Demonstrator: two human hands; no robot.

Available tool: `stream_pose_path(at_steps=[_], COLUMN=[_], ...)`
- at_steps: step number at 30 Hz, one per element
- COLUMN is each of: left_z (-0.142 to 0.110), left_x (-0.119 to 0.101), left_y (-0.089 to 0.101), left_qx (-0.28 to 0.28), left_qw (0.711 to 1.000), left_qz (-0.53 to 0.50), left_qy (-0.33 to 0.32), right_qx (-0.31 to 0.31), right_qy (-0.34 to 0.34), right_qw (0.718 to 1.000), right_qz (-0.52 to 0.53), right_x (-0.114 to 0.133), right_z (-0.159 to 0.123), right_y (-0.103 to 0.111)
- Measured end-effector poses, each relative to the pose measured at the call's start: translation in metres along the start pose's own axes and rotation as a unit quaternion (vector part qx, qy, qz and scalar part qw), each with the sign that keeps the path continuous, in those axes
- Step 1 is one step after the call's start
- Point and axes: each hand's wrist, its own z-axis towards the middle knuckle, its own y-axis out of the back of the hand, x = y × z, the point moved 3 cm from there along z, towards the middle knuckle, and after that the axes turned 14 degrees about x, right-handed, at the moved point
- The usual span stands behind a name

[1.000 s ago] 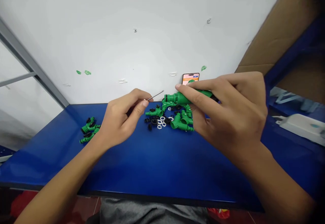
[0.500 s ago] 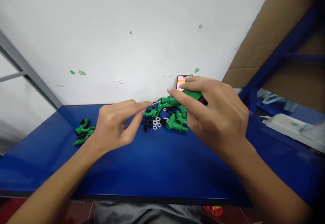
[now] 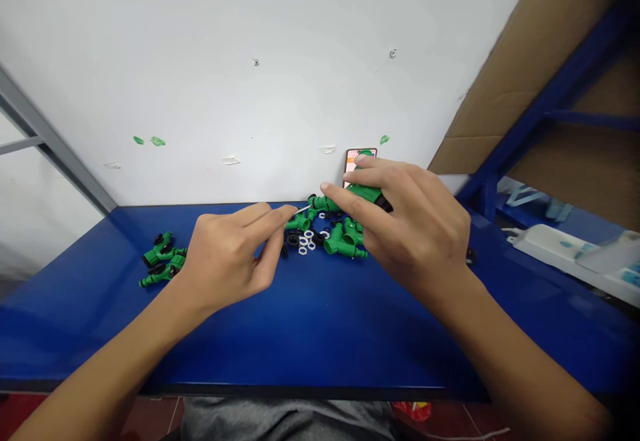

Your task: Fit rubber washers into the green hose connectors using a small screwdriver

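My right hand is wrapped round a green plastic hose splitter, whose narrow end points left. Between thumb and forefinger, my left hand pinches a thin metal pick. The pick's tip reaches the splitter's narrow end; whether it touches a ring there is too small to tell. Below and behind the hands lies a heap of green splitters. White washers and black rings lie beside the heap. Green splitters with black valve handles lie at the left, partly hidden by my left wrist.
A phone leans on the white wall behind my right hand. The blue table runs up to that wall. To the right are a white power strip, a blue frame and cardboard.
My right hand and the splitter have shifted slightly left and down. The pick still meets the splitter's end. The whole view has moved a little too.
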Motion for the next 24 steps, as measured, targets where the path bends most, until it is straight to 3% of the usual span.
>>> stream_pose_path(at_steps=[5,9,16,21,24], left_z=[0.005,0.007,-0.001,0.001,0.003], left_x=[0.002,0.011,0.029,0.021,0.010], left_y=[0.001,0.005,0.006,-0.001,-0.003], left_qx=[0.006,0.024,-0.036,-0.003,0.000], left_qw=[0.995,0.970,0.926,0.889,0.882], left_qz=[-0.099,-0.240,-0.361,-0.448,-0.458], left_qy=[0.018,0.028,0.100,0.091,0.112], right_qx=[-0.005,-0.015,-0.101,-0.129,-0.119], right_qy=[-0.003,-0.004,-0.010,0.026,0.020], right_qw=[1.000,1.000,0.994,0.991,0.992], right_qz=[-0.006,-0.008,0.033,0.012,0.024], right_x=[0.000,0.004,0.005,0.011,0.014], right_z=[0.001,0.003,0.005,0.006,0.005], right_y=[0.000,0.001,0.005,0.010,0.012])
